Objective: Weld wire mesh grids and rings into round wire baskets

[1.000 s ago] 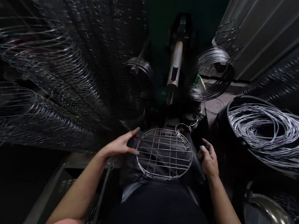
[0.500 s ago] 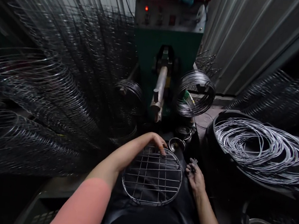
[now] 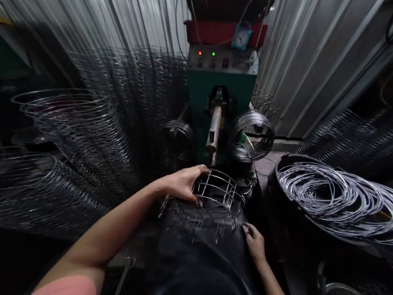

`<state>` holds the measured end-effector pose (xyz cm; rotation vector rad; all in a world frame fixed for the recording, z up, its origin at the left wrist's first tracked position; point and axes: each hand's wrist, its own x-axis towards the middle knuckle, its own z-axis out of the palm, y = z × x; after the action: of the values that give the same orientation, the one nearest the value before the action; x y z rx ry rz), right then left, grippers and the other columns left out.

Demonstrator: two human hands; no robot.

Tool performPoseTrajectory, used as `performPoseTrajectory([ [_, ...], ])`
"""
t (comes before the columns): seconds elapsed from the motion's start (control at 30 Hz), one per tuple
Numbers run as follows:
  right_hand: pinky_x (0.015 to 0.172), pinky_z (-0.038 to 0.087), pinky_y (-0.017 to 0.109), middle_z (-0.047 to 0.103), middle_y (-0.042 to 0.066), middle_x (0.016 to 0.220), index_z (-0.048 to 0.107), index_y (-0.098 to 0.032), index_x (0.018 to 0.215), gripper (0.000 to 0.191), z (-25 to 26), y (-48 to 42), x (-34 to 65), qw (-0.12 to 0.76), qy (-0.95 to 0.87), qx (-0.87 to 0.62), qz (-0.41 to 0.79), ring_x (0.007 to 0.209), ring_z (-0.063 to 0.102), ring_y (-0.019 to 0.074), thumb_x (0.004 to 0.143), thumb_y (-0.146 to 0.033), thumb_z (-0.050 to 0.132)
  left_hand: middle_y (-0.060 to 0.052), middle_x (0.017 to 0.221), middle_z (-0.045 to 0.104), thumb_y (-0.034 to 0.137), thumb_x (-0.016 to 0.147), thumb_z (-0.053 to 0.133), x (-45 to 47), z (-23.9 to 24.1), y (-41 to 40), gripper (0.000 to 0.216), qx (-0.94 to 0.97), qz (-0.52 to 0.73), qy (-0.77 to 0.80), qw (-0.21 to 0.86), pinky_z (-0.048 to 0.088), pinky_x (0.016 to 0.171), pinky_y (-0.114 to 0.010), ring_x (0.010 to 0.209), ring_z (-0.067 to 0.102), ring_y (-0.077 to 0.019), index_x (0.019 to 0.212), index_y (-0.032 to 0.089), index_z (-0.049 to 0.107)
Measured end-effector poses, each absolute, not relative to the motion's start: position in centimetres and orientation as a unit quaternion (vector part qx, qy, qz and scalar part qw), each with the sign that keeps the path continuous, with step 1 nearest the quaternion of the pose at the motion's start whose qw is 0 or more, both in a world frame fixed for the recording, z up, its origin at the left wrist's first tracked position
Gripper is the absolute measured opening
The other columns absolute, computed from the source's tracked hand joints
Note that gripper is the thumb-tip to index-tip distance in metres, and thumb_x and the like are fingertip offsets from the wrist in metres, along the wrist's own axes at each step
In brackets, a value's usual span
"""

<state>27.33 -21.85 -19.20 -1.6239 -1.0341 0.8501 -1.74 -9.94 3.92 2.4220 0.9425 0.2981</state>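
Note:
My left hand (image 3: 182, 184) is closed around the left side of a wire rack (image 3: 227, 193), an oval frame of round wire with crossing bars. The rack is tipped up over the dark apron (image 3: 197, 266) on my lap, its far rim towards the machine's metal arm (image 3: 215, 126). Some of its near wires blur against the apron. My right hand (image 3: 254, 243) rests low beside the apron's right edge, fingers curled in. Whatever those fingers hold is hidden in this view.
Ahead stands a green machine (image 3: 203, 89) with lit lamps and a small clock (image 3: 241, 36). Wire coils (image 3: 254, 137) hang beside its arm. Tall stacks of wire rings (image 3: 112, 138) crowd the left. On the right, a black tub (image 3: 302, 216) holds loose wire hoops (image 3: 340, 192).
My left hand has shifted from the rack's far rim to its left side, and the rack has tipped up and forward. My right hand has moved slightly down. A green lamp now glows.

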Motion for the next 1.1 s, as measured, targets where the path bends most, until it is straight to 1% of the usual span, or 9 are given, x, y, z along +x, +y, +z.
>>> performPoseTrajectory([
  [0.1,0.078,0.050,0.038,0.070,0.008,0.084,0.068,-0.018,0.085,0.041,-16.0,-21.8,27.0,0.473,-0.476,-0.660,0.339,0.084,0.064,0.0264,0.063,-0.052,0.063,-0.022,0.143,0.031,0.043,0.051,0.082,-3.2,3.9,-12.4,0.100,0.887,0.207,0.397,0.113,0.020,0.109,-0.058,0.135,0.025,-0.0373,0.134,0.014,0.034],
  [0.17,0.078,0.050,0.035,0.069,0.006,0.089,0.067,-0.018,0.096,0.041,-12.2,-21.3,26.4,0.467,-0.518,-0.627,0.347,0.085,0.064,0.0236,0.068,-0.047,0.063,-0.024,0.143,0.029,0.037,0.053,0.081,-3.1,2.5,-13.0,0.097,0.878,0.236,0.413,0.056,0.015,0.108,-0.062,0.135,0.023,-0.0391,0.134,0.012,0.034],
  [0.23,0.080,0.049,0.032,0.069,0.004,0.091,0.067,-0.019,0.099,0.035,-8.1,-20.5,25.4,0.435,-0.583,-0.566,0.388,0.087,0.063,0.0209,0.073,-0.042,0.061,-0.025,0.142,0.030,0.032,0.053,0.081,-2.6,0.8,-12.8,0.095,0.874,0.234,0.423,0.041,0.014,0.108,-0.063,0.135,0.023,-0.0399,0.133,0.011,0.034],
  [0.3,0.079,0.049,0.030,0.070,0.003,0.089,0.071,-0.020,0.092,0.025,-4.6,-19.2,23.9,0.369,-0.648,-0.496,0.444,0.085,0.063,0.0196,0.076,-0.036,0.060,-0.027,0.141,0.031,0.030,0.052,0.081,-1.9,-0.6,-12.3,0.093,0.874,0.211,0.435,0.052,0.014,0.108,-0.062,0.135,0.024,-0.0405,0.132,0.009,0.036],
  [0.4,0.076,0.049,0.029,0.071,0.002,0.084,0.072,-0.019,0.087,0.020,-2.3,-16.4,21.4,0.299,-0.708,-0.452,0.453,0.080,0.064,0.0186,0.077,-0.029,0.059,-0.029,0.141,0.030,0.029,0.053,0.080,-0.9,-2.1,-11.6,0.092,0.878,0.175,0.437,0.081,0.014,0.109,-0.061,0.135,0.023,-0.0409,0.131,0.008,0.037],
  [0.6,0.069,0.047,0.025,0.070,0.004,0.079,0.069,-0.018,0.081,0.010,-4.8,-12.2,18.3,0.287,-0.785,-0.495,0.237,0.074,0.064,0.0168,0.081,-0.023,0.060,-0.025,0.144,0.029,0.030,0.052,0.079,-0.6,-3.6,-10.2,0.095,0.871,0.165,0.449,0.114,0.015,0.108,-0.062,0.136,0.022,-0.0399,0.134,0.012,0.034],
  [0.8,0.073,0.048,0.026,0.070,0.006,0.087,0.069,-0.020,0.092,0.013,-6.3,-11.2,18.3,0.308,-0.786,-0.502,0.186,0.080,0.065,0.0176,0.082,-0.018,0.060,-0.027,0.143,0.027,0.034,0.051,0.081,-0.8,-4.2,-8.3,0.097,0.870,0.166,0.444,0.136,0.013,0.109,-0.060,0.136,0.021,-0.0393,0.133,0.009,0.035],
  [0.93,0.073,0.048,0.024,0.068,0.005,0.087,0.068,-0.020,0.093,0.013,-6.2,-10.6,19.0,0.285,-0.816,-0.450,0.224,0.080,0.064,0.0156,0.084,-0.021,0.059,-0.027,0.143,0.028,0.033,0.053,0.079,-0.7,-4.8,-7.3,0.094,0.869,0.170,0.440,0.147,0.012,0.109,-0.060,0.137,0.021,-0.0387,0.133,0.010,0.035],
  [1.1,0.078,0.048,0.028,0.066,0.006,0.099,0.064,-0.021,0.106,0.033,-6.8,-10.4,19.6,0.245,-0.832,-0.445,0.224,0.089,0.062,0.0178,0.074,-0.015,0.067,-0.024,0.143,0.028,0.035,0.055,0.078,-1.0,-5.9,-6.4,0.094,0.863,0.177,0.440,0.176,0.012,0.109,-0.060,0.137,0.021,-0.0375,0.135,0.014,0.033],
])
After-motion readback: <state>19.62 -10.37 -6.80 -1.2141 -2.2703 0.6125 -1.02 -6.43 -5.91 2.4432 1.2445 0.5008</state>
